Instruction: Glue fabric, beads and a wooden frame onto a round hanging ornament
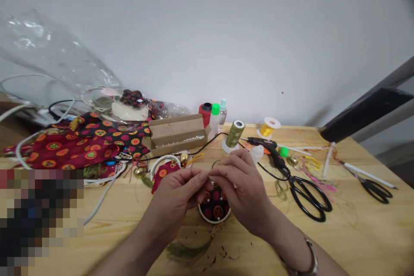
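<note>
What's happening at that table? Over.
Left hand, right hand: fingers bunched together, anything pinched too small to see. Round patterned piece just below. Hands partly block the view of it.

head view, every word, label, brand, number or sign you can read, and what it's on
None: no text can be read in this picture.
Small white tag on the dark patterned bundle: too small to read.
Cardboard box: no legible print.
</note>
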Demonstrator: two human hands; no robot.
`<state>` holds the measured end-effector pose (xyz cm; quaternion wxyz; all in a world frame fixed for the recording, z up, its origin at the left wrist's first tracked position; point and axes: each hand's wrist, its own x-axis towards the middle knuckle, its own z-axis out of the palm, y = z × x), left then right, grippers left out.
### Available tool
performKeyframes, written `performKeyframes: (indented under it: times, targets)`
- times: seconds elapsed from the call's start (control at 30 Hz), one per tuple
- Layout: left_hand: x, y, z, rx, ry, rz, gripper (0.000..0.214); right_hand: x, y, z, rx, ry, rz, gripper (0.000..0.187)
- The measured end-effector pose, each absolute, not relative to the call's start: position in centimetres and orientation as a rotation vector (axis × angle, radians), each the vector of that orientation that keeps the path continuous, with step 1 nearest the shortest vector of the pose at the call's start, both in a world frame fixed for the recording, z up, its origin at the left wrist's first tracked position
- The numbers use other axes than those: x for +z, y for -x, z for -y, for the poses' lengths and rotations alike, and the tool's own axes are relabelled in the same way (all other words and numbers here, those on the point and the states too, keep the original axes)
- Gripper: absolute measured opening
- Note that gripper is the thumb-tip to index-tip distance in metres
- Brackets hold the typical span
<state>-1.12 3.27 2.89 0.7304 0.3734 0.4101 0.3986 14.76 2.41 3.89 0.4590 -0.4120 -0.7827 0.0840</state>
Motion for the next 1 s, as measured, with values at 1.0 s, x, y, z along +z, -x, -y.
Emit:
performKeyframes:
  times: [1.0]
  targets:
    - [1.5,0.5,-2.6,0.889,-0.587,-0.791,0.030,2.3,-14.6,-1.5,0.080,0.942,1.999,0.016]
